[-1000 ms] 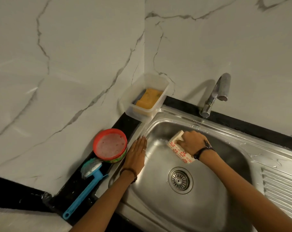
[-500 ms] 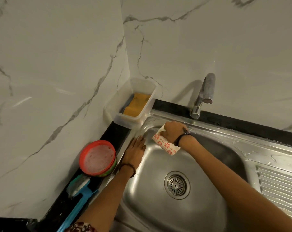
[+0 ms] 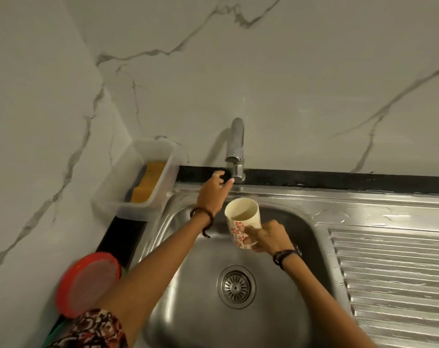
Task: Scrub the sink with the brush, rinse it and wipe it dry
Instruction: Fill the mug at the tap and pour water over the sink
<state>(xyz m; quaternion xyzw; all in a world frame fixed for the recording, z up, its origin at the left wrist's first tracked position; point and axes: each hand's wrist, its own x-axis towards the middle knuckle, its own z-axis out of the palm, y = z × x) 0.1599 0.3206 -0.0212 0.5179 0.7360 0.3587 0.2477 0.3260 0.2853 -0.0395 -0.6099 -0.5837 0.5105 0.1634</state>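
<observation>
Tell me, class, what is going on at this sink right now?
A person stands over a steel sink. The right hand grips a flower-patterned cup, held upright above the basin below the tap. The left hand reaches to the tap's base, fingers loosely spread, touching or nearly touching it. No water is visibly running. A sponge lies in a clear tub at the corner, and a red-rimmed container sits on the left counter.

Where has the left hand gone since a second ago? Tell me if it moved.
Yes. The left hand left the sink's left rim and reached back to the tap, fingertips near its base.
</observation>
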